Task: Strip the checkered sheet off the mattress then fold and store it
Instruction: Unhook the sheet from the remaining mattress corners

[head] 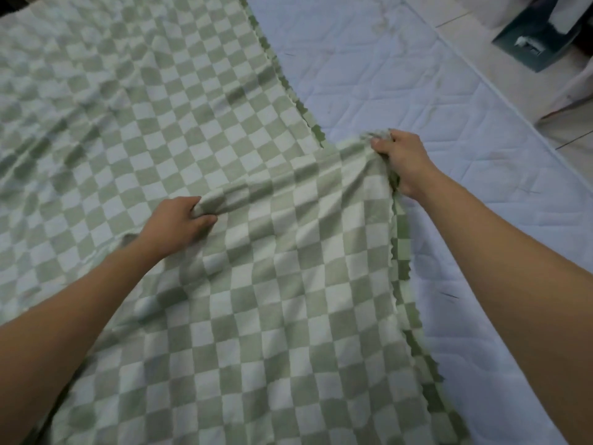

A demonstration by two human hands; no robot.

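No legible txt, no labels, brands, nos. or signs in view

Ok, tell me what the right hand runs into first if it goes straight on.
The right hand, gripping the checkered sheet, points up-left. Past a sliver of bare mattress it would probably meet the sheet's flat scalloped edge; depth is unclear.

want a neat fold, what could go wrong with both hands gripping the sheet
The left hand grips a bunched ridge of the checkered sheet, not a visible edge, so the fold may skew. The right hand holds a crumpled edge that could slip. The wrinkled far part may drag on the mattress.
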